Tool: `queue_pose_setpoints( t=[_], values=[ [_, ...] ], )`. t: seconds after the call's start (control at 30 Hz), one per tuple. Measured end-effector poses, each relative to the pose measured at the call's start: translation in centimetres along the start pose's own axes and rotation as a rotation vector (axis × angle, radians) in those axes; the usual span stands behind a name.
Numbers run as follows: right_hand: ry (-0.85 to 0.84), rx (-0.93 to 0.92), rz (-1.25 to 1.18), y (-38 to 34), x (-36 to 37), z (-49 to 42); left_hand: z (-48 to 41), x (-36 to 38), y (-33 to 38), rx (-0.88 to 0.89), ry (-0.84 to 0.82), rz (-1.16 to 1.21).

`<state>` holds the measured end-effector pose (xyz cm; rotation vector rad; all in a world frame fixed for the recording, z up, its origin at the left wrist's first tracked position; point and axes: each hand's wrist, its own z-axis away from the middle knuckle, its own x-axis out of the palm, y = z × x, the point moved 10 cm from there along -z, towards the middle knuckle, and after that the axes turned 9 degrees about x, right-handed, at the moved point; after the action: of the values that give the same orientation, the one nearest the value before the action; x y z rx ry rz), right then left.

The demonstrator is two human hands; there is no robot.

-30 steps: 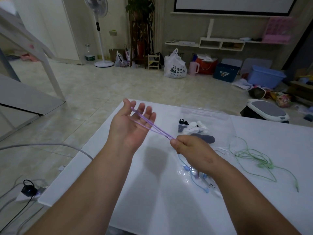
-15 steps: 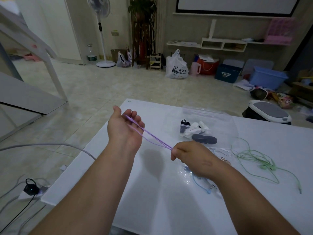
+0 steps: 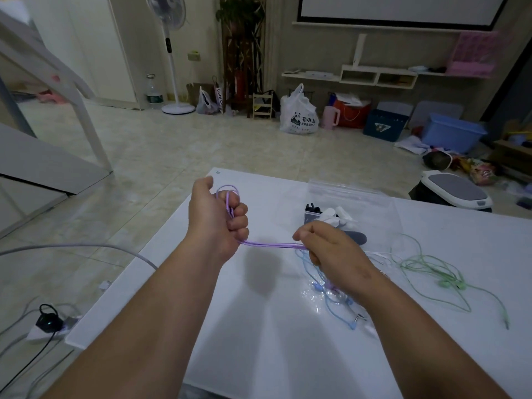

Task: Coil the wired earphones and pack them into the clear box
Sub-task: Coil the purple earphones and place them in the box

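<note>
Above table (image 3: 259,355) | left hand (image 3: 214,223) now fisted on purple cord (image 3: 270,245) | right hand (image 3: 331,249) still pinching

Table (image 3: 259,355): fills the near and right part of the view, floor to its left and behind. Left hand (image 3: 216,220): above the table's left part, earphone cable (image 3: 270,245) looped over its fingers at the far side. Cable runs rightward from that fist to the right hand (image 3: 331,249), above the table's middle. Clear box (image 3: 351,194): on the table behind the right hand, small items lying in it. Second earphone set (image 3: 331,300): on the table under and just before the right hand. Third earphone set (image 3: 440,272): spread on the table, right of the right hand. Power strip (image 3: 47,323): on the floor left of the table.
</note>
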<state>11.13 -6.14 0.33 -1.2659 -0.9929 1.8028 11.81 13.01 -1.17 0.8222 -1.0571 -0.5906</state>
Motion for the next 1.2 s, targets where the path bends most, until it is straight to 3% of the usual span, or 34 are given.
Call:
queue_pose_setpoints(
  t=[0.17, 0.4, 1.03, 1.2],
  values=[
    [0.121, -0.067, -0.097, -1.0, -1.5, 0.0, 0.5, 1.5, -0.2, 0.065, -0.070, -0.280],
    [0.114, -0.078, -0.248, -1.0, -2.3, -0.4, 1.7, 3.6, -1.4, 0.003, -0.296, -0.322],
    [0.069, -0.135, -0.105, -2.6, -0.4, 0.4, 3.3, 4.9, -3.5, -0.119, -0.414, -0.575],
    [0.131, -0.114, -0.086, -2.3, -0.9, 0.2, 3.8, 5.5, -4.0, -0.165, -0.468, -0.521]
  ],
)
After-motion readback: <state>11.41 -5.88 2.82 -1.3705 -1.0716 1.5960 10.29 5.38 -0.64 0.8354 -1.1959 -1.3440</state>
